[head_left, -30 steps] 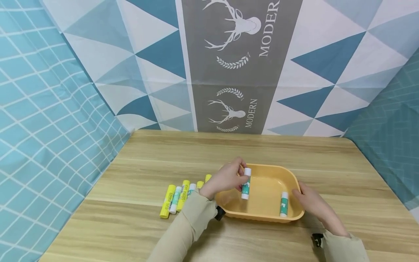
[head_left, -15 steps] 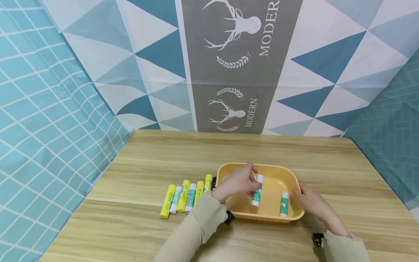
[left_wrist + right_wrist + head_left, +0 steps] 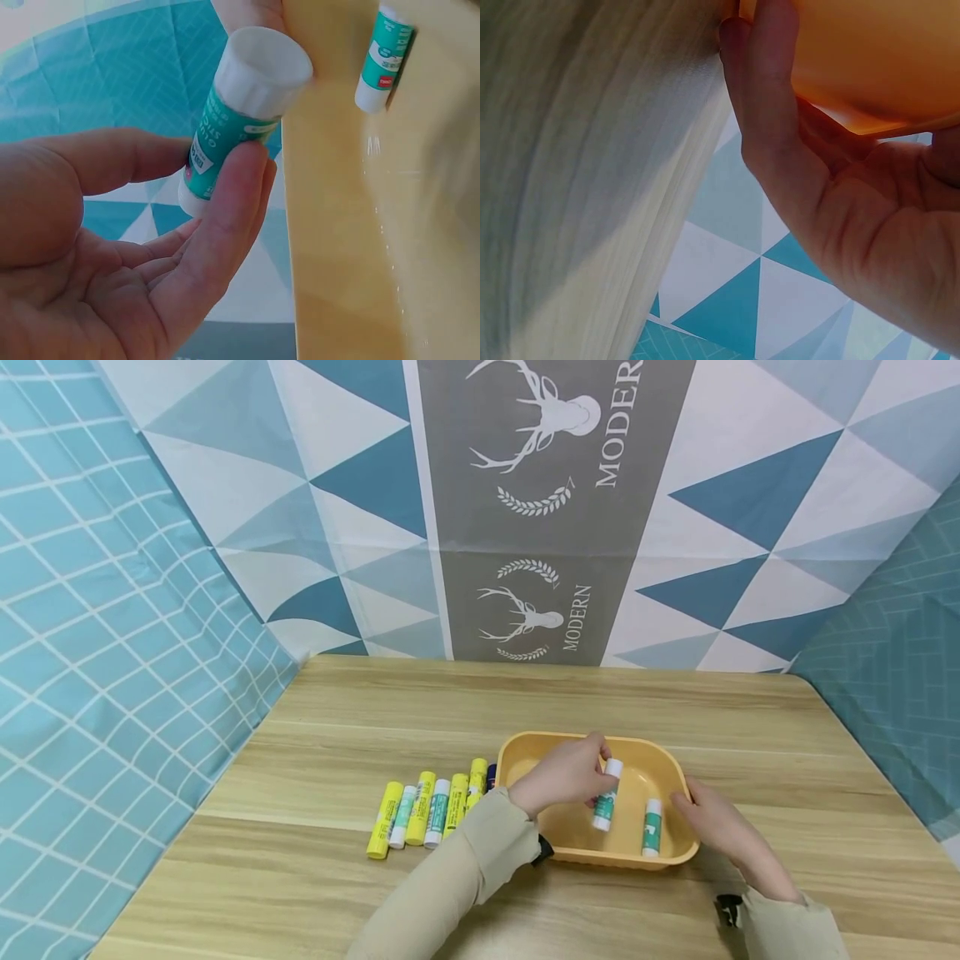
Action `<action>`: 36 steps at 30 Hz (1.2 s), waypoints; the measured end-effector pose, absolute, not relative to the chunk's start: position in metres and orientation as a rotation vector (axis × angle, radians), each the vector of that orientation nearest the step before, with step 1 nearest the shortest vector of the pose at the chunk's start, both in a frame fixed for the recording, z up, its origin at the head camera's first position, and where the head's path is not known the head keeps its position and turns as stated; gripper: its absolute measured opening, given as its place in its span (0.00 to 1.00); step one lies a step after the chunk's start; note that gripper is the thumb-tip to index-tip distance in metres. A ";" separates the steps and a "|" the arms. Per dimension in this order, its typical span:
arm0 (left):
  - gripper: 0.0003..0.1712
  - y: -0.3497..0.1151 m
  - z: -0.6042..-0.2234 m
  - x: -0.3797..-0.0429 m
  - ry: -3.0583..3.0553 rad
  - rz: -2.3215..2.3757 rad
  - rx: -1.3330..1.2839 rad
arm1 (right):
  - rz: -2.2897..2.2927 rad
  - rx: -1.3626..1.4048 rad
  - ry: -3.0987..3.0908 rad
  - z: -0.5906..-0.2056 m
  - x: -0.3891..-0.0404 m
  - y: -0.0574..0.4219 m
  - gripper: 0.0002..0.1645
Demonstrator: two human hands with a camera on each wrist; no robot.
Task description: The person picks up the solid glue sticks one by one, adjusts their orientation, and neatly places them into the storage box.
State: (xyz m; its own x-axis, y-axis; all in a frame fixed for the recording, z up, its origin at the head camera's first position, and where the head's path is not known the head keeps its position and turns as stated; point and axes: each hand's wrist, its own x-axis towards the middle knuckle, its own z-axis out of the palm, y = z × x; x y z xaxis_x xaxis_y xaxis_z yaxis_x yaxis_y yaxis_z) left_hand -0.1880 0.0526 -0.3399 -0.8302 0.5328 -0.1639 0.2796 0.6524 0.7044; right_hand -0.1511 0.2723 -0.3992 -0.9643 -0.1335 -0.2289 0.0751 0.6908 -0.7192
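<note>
My left hand (image 3: 564, 773) pinches a green-and-white glue stick (image 3: 607, 796) between thumb and fingers, tilted above the yellow-orange tray (image 3: 577, 855). In the left wrist view the white end of this glue stick (image 3: 244, 112) points up. A second green-and-white glue stick (image 3: 652, 828) lies at the tray's right end, apart from the held one. My right hand (image 3: 716, 828) grips that end of the tray. In the right wrist view its fingers (image 3: 769, 90) lie along the outside of the tray wall, with the thumb partly cut off at the edge.
Left of the tray, several glue sticks lie side by side on the wooden table (image 3: 300, 860), among them a yellow one (image 3: 385, 820) and a green-and-white one (image 3: 437, 813). A dark blue one (image 3: 491, 777) lies beside the tray's left wall. Patterned cloth (image 3: 360, 527) hangs behind the table.
My left hand has moved right across the tray with the glue stick, nearer to the one lying there. More of the row on the left is uncovered. My right hand has stayed put.
</note>
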 end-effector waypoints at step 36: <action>0.07 0.108 -0.349 -0.206 2.533 0.466 0.669 | -1.093 -0.073 2.666 -0.399 -0.153 0.273 0.28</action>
